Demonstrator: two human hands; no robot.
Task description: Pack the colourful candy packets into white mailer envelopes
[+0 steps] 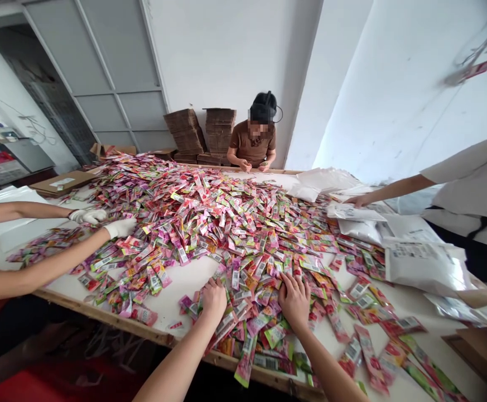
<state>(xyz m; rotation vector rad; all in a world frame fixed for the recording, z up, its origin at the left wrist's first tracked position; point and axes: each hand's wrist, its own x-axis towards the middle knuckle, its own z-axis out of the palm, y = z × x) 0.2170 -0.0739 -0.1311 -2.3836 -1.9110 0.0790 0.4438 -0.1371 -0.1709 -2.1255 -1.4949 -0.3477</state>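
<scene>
A large spread of small pink, red and green foil sachets with barcodes covers most of the white table. My left hand rests on the near edge of the pile, fingers down among the sachets. My right hand lies spread on sachets a little to its right. Neither hand visibly holds one, though the palms hide what lies beneath. Loose sachets trail toward the near right corner of the table.
A co-worker's white-gloved hands reach in from the left, and another person's bare hand from the right. A person in brown works at the far end. White mailer bags lie at right; flattened cardboard stacks stand behind.
</scene>
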